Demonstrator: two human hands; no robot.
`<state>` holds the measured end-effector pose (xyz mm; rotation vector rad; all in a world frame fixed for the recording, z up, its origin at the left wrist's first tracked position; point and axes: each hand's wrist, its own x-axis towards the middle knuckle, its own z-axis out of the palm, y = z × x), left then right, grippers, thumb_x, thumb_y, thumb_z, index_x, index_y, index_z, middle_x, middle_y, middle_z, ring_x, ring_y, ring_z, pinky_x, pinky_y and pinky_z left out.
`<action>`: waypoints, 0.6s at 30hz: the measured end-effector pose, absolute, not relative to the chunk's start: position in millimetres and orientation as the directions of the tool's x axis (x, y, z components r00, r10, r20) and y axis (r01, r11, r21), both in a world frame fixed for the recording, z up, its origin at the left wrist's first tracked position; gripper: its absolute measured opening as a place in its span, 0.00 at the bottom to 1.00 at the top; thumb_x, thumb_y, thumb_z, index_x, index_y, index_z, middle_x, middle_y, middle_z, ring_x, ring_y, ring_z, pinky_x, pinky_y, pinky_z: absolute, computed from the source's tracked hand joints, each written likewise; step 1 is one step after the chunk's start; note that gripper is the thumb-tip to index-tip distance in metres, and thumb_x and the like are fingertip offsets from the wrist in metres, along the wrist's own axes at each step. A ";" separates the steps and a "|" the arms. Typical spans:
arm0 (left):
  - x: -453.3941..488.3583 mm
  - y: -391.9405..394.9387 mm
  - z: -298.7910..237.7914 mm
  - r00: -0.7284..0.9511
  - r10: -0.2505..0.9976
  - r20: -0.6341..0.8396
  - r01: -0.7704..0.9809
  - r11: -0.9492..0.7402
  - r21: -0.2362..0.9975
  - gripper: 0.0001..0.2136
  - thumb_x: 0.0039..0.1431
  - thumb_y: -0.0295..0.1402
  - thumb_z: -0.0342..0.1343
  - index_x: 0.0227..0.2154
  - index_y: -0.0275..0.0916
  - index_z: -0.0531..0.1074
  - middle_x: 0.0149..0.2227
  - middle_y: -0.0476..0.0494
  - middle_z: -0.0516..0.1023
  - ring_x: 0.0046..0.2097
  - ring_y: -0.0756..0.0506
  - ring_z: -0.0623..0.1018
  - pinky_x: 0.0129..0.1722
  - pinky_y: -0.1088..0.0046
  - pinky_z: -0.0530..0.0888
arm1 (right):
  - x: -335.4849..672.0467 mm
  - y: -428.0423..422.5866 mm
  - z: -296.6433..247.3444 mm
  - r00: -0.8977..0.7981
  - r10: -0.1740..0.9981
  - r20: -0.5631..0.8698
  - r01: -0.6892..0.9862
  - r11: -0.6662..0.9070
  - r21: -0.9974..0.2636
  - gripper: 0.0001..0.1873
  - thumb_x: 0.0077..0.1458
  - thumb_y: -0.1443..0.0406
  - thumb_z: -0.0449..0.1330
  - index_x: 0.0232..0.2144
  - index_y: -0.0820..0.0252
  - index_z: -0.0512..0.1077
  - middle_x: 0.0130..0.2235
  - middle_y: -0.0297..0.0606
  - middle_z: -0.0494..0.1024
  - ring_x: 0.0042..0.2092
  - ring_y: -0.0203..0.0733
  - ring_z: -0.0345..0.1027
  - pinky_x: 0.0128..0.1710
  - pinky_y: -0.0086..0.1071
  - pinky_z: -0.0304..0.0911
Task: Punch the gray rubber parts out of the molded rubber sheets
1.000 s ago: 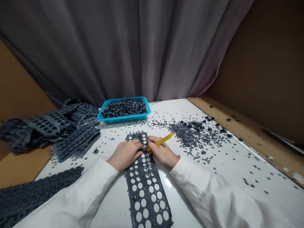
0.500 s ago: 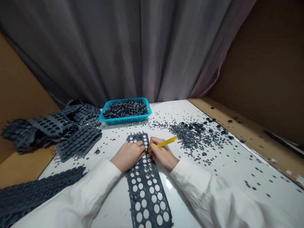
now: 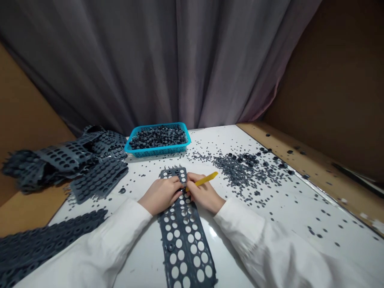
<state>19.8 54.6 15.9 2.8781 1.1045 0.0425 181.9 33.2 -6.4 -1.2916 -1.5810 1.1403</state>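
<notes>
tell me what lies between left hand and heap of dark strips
In the head view, white tabletop with a dark round piece and scattered small discs lies between the left hand and the heap.

My right hand (image 3: 204, 191) holds yellow tool (image 3: 207, 178); left hand (image 3: 160, 195) on holed sheet (image 3: 185, 240) beneath fingers; blue basket (image 3: 157, 151) beyond fingers.

A dark grey rubber sheet (image 3: 185, 240), long and narrow, lies flat on the white bench (image 3: 144, 248), slanting slightly away to the left. Paired columns of round holes run down it, most showing white through. One dark ring (image 3: 170, 246) sits in a hole on its left side. Ragged strands edge the far end; the near end runs out of view. Above the far part, a slim yellow stick (image 3: 207, 179) slopes up rightward from the right hand (image 3: 204, 194), its lower tip close to the sheet.
</notes>
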 end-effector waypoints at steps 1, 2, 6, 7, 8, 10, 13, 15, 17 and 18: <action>19.6 55.2 15.5 0.745 0.667 0.009 0.666 -0.744 0.059 0.10 0.60 0.32 0.46 0.38 0.39 0.72 0.37 0.44 0.72 0.34 0.44 0.75 0.32 0.71 0.71 | 181.3 34.2 -5.7 -0.189 0.981 0.050 0.323 0.110 -0.940 0.10 0.48 0.72 0.46 0.18 0.58 0.56 0.16 0.26 0.62 0.19 0.31 0.56 0.19 0.24 0.49; 19.4 56.0 15.3 0.747 0.664 0.013 0.663 -0.747 0.054 0.09 0.60 0.32 0.46 0.37 0.39 0.72 0.36 0.44 0.73 0.34 0.44 0.75 0.31 0.70 0.71 | 180.8 35.2 -5.1 -0.201 0.977 0.069 0.363 0.140 -0.921 0.10 0.48 0.72 0.47 0.17 0.58 0.55 0.16 0.27 0.61 0.19 0.32 0.55 0.19 0.25 0.48; 19.5 59.7 15.8 0.765 0.644 0.024 0.641 -0.765 0.067 0.09 0.59 0.31 0.47 0.35 0.39 0.73 0.35 0.44 0.74 0.34 0.45 0.75 0.31 0.71 0.70 | 179.9 37.6 -3.9 -0.241 0.961 0.135 0.443 0.232 -0.866 0.11 0.47 0.72 0.48 0.17 0.58 0.53 0.16 0.27 0.59 0.21 0.32 0.54 0.22 0.26 0.48; 19.8 60.2 15.8 0.767 0.641 0.024 0.638 -0.766 0.072 0.09 0.59 0.31 0.47 0.34 0.39 0.73 0.35 0.44 0.74 0.34 0.45 0.75 0.31 0.72 0.70 | 180.0 37.6 -4.0 -0.242 0.961 0.136 0.435 0.233 -0.870 0.11 0.47 0.72 0.48 0.17 0.58 0.53 0.16 0.27 0.59 0.21 0.32 0.55 0.22 0.26 0.48; 20.0 60.0 15.5 0.766 0.642 0.022 0.640 -0.765 0.070 0.09 0.60 0.31 0.48 0.33 0.40 0.73 0.35 0.44 0.74 0.34 0.45 0.75 0.31 0.72 0.70 | 180.2 37.5 -4.3 -0.237 0.963 0.127 0.415 0.218 -0.883 0.11 0.47 0.72 0.47 0.17 0.58 0.53 0.16 0.27 0.59 0.21 0.32 0.55 0.21 0.26 0.49; 20.5 57.7 13.3 0.756 0.655 0.011 0.654 -0.756 0.033 0.09 0.60 0.31 0.47 0.32 0.39 0.73 0.34 0.44 0.74 0.33 0.46 0.75 0.30 0.72 0.70 | 180.6 37.3 -5.0 -0.218 0.973 0.072 0.355 0.148 -0.923 0.10 0.48 0.72 0.47 0.18 0.58 0.54 0.16 0.26 0.59 0.20 0.32 0.55 0.20 0.25 0.49; 21.3 50.4 7.4 0.720 0.694 0.014 0.694 -0.719 -0.040 0.11 0.62 0.30 0.44 0.32 0.38 0.72 0.33 0.44 0.73 0.30 0.47 0.75 0.28 0.73 0.69 | 181.0 37.2 -6.2 -0.208 0.978 -0.015 0.270 0.043 -0.962 0.09 0.49 0.71 0.46 0.19 0.58 0.56 0.15 0.26 0.60 0.17 0.31 0.56 0.17 0.24 0.50; 22.2 46.0 4.0 0.702 0.712 0.016 0.712 -0.700 -0.054 0.11 0.63 0.29 0.43 0.33 0.38 0.71 0.34 0.44 0.72 0.30 0.48 0.75 0.28 0.74 0.69 | 181.2 37.3 -6.7 -0.209 0.977 -0.030 0.242 0.022 -0.970 0.09 0.49 0.71 0.47 0.19 0.58 0.56 0.15 0.26 0.61 0.17 0.31 0.56 0.16 0.23 0.50; 23.4 45.0 3.0 0.692 0.722 0.006 0.721 -0.691 -0.045 0.11 0.63 0.29 0.42 0.33 0.37 0.70 0.34 0.43 0.72 0.30 0.47 0.75 0.28 0.73 0.69 | 181.5 37.2 -7.0 -0.206 0.978 -0.016 0.237 0.033 -0.971 0.10 0.49 0.71 0.47 0.19 0.58 0.56 0.15 0.26 0.61 0.17 0.30 0.55 0.15 0.23 0.49; 23.8 46.3 3.7 0.690 0.723 0.005 0.723 -0.690 -0.024 0.11 0.63 0.29 0.42 0.33 0.37 0.70 0.34 0.42 0.72 0.30 0.47 0.75 0.28 0.73 0.69 | 181.7 37.2 -7.2 -0.203 0.979 -0.009 0.240 0.041 -0.970 0.10 0.49 0.71 0.47 0.18 0.58 0.56 0.15 0.26 0.61 0.17 0.30 0.55 0.16 0.23 0.49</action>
